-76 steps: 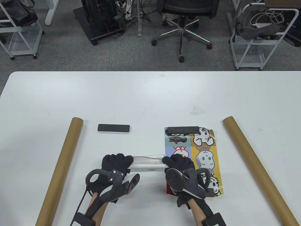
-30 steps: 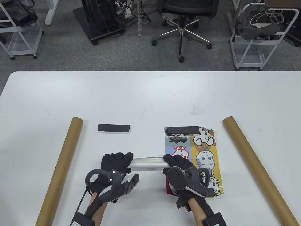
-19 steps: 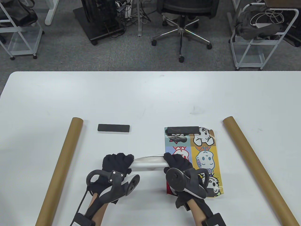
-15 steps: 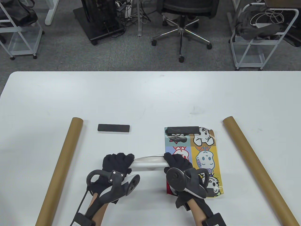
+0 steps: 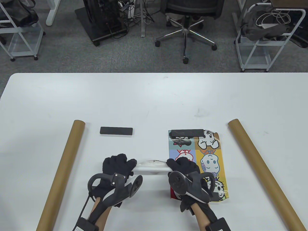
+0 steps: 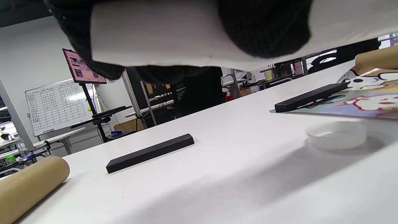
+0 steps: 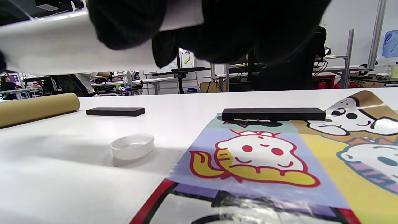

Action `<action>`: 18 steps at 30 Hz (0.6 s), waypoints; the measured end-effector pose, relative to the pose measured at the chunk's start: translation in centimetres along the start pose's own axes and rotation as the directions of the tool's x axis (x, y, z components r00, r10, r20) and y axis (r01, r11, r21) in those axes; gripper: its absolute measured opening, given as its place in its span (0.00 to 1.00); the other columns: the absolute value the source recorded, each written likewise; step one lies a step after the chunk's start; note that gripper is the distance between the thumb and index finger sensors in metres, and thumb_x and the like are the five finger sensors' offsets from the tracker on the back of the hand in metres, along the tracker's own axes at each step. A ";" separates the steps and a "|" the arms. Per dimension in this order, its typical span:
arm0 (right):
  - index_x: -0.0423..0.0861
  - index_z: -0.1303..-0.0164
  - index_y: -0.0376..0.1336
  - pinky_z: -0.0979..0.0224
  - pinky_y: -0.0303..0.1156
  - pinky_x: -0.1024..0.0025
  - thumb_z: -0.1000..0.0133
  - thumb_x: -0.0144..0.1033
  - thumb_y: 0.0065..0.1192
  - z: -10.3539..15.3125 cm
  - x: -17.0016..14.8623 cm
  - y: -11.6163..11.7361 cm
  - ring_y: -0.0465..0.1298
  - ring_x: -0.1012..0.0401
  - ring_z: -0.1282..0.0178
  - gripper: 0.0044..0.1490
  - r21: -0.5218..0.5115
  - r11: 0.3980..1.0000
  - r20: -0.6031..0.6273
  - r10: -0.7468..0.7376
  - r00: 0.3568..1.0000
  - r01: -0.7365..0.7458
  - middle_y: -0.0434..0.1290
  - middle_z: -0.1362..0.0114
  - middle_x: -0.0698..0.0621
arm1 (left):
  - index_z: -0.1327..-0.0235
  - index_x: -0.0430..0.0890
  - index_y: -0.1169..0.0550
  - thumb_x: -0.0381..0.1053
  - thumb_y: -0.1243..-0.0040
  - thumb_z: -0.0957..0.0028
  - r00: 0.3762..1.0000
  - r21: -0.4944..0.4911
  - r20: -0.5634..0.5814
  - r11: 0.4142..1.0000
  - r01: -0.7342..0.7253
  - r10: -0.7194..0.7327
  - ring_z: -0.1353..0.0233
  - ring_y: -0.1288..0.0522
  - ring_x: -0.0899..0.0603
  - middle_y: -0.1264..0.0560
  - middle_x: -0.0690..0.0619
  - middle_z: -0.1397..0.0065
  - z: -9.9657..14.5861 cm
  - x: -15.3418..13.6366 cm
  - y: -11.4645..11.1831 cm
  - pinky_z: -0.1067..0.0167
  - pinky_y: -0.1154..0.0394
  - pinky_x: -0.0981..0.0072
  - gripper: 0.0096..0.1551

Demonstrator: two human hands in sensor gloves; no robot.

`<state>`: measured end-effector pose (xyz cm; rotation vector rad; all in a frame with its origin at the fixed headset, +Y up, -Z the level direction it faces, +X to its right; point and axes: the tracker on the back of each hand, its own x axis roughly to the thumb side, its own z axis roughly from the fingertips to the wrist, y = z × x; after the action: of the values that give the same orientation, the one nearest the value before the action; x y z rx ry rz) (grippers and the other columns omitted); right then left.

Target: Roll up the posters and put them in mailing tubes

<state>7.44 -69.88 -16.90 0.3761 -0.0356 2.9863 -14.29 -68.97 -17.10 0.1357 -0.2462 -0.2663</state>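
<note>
The rolled poster [image 5: 151, 166] is lying crosswise between my two hands, raised above the surface [image 5: 154, 101], as both wrist views are showing by the shadow under it. I am holding its left end in the left hand [image 5: 117, 166], with the gloved fingers curled round the white roll. I am holding its right end in the right hand [image 5: 184, 167], with that grip also closed round the roll. In the left wrist view the roll [image 6: 174, 34] is filling the top of the frame, with a gloved finger [image 6: 264, 28] wrapping over it.

A flat poster [image 5: 204, 158] with cartoon panels is lying on the surface just right of the roll, partly under my right hand. A black bar [image 5: 187, 133] is resting across its far edge. A second black bar [image 5: 116, 131] is lying on the bare surface, beyond my left hand.

A white cap [image 7: 132, 146] is sitting on the surface below the roll, just left of the flat poster's edge.

The left mailing tube [image 5: 63, 172] is lying lengthwise at the left, well apart from the left hand. The right mailing tube [image 5: 261, 168] is lying at an angle at the right, near the flat poster but not touching it.
</note>
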 end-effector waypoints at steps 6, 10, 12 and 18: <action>0.41 0.26 0.61 0.28 0.68 0.37 0.47 0.39 0.57 0.1 0.2 0.0 0.75 0.49 0.45 0.37 -0.015 1.000 0.010 -0.016 1.000 0.016 0.67 0.29 0.39 | 0.29 0.63 0.30 0.56 0.46 0.50 1.000 -0.017 0.023 1.000 0.003 -0.003 0.29 0.22 0.42 0.26 0.53 0.25 0.0 0.2 -0.3 0.27 0.24 0.43 0.31; 0.40 0.26 0.61 0.28 0.68 0.37 0.46 0.38 0.58 0.0 0.3 0.2 0.75 0.48 0.44 0.37 -0.016 1.000 0.027 -0.009 1.000 0.009 0.67 0.29 0.39 | 0.26 0.62 0.33 0.56 0.44 0.51 0.999 -0.012 0.031 1.000 0.009 -0.009 0.29 0.21 0.43 0.26 0.53 0.25 -0.1 0.3 -0.3 0.28 0.23 0.45 0.34; 0.40 0.26 0.60 0.28 0.67 0.36 0.46 0.38 0.58 0.0 0.3 0.2 0.75 0.48 0.44 0.37 -0.014 1.000 0.027 -0.011 1.000 0.012 0.66 0.28 0.39 | 0.25 0.61 0.34 0.55 0.41 0.52 0.999 0.002 0.034 1.000 0.011 -0.011 0.30 0.21 0.45 0.26 0.55 0.26 0.0 0.4 -0.1 0.28 0.22 0.48 0.36; 0.43 0.28 0.62 0.28 0.68 0.38 0.48 0.39 0.59 0.0 -0.2 0.1 0.76 0.49 0.44 0.35 -0.016 1.000 0.008 -0.016 1.000 0.016 0.67 0.29 0.40 | 0.31 0.60 0.31 0.54 0.37 0.53 0.998 0.021 0.036 0.998 0.056 -0.057 0.31 0.19 0.49 0.26 0.58 0.28 -0.1 0.6 -0.1 0.29 0.19 0.54 0.33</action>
<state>7.58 -70.00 -16.99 0.3839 -0.0564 2.9672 -13.71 -69.17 -17.08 0.1575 -0.2815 -0.3226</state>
